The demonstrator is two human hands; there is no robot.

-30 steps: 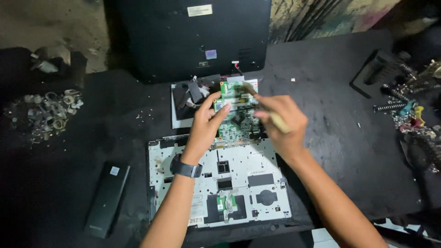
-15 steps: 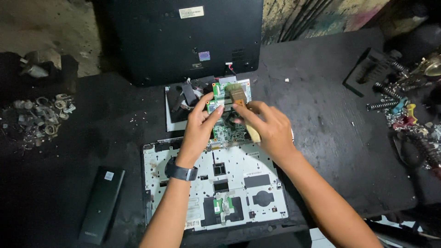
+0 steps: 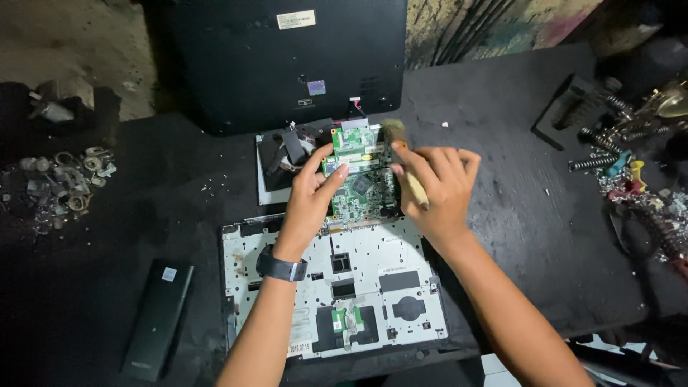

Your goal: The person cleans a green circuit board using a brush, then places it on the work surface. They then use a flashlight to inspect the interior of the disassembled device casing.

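Note:
My left hand (image 3: 313,197) grips the left edge of a green circuit board (image 3: 360,179), holding it tilted above the table. A dark watch sits on that wrist. My right hand (image 3: 433,188) is closed around the pale wooden handle of a small brush (image 3: 401,147), whose bristles stick out past the board's upper right corner. Below both hands lies an opened white laptop chassis (image 3: 337,287) with cut-outs and small green parts in it.
A black laptop lid (image 3: 279,61) stands at the back. A white sheet with dark parts (image 3: 276,165) lies behind the board. A black battery (image 3: 158,319) lies at lower left, metal scraps (image 3: 64,179) at left, springs and tools (image 3: 631,165) at right.
My right hand has swung the brush from over the board's middle to its upper right edge. The view shifted slightly; the left hand keeps the board where it was.

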